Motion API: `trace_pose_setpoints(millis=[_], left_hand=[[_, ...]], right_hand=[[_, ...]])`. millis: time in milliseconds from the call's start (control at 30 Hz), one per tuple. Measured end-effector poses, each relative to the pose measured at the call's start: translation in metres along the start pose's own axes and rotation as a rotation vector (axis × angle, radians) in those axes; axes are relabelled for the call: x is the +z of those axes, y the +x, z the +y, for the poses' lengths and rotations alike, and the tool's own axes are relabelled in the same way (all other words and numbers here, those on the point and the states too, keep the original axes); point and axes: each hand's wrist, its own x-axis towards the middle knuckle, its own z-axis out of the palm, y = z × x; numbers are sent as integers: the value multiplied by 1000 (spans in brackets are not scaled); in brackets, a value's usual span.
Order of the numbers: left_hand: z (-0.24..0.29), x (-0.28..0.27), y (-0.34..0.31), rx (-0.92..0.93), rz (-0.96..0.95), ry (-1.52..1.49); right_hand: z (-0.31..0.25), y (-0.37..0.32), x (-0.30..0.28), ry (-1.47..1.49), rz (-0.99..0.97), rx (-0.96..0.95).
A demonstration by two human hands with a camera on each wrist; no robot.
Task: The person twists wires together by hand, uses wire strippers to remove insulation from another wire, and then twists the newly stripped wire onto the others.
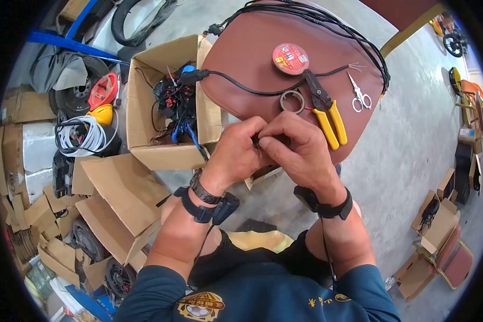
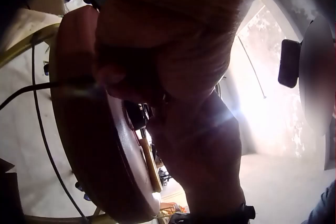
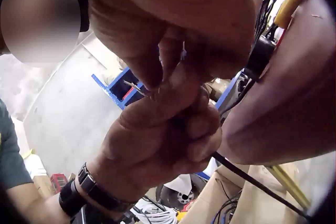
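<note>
My left hand point(image 1: 235, 154) and right hand point(image 1: 305, 153) meet fingertip to fingertip over the near edge of a maroon seat point(image 1: 241, 48). In the right wrist view, the left hand point(image 3: 152, 134) grips a black cable point(image 3: 257, 184), which trails out from under its curled fingers. Thin wire strands point(image 3: 135, 87) poke out at the fingertips, where the right hand point(image 3: 173, 19) pinches them between thumb and finger; the join itself is mostly hidden. Just beyond the hands lie yellow-handled wire strippers point(image 1: 327, 112) and a grey tape roll point(image 1: 292, 101).
On the seat are a red-labelled tape roll point(image 1: 290, 59), white scissors point(image 1: 360, 96) and another black cable point(image 1: 241, 92) with stripped ends. A coiled black cable point(image 1: 338, 21) rims the far side. An open cardboard box point(image 1: 209, 115) of wiring stands left; more cartons point(image 1: 118, 188) crowd nearer.
</note>
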Motion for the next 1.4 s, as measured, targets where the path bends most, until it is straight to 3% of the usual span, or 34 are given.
trace_pose_setpoints(millis=[100,200,400,500,600,700,900,1000,1200,1300,1400], left_hand=[[6,2,-3,-123,70,-273],[12,-3,-6,-99,70,-470],[13,-11,-13,-85,56,-383],[10,-6,-16,-69,180,-378],[-1,-5,-16,-77,275,-420],[-1,-3,-14,-85,326,-503],[-2,2,-11,-74,318,-377],[-1,4,-12,-79,270,-338],[8,2,-13,-67,203,-309],[12,1,-12,-9,213,-287],[9,3,-12,15,286,-262]], right_hand=[[-2,-2,1,101,136,177],[8,-1,-1,408,232,279],[7,-4,-4,546,255,362],[5,-4,-6,530,313,373],[6,-3,-8,519,413,265],[0,-5,-5,394,371,192],[2,-3,3,494,242,233],[11,-5,0,384,194,223],[8,-6,-5,427,220,327],[13,-6,-9,557,163,363],[3,-5,-5,522,239,336]])
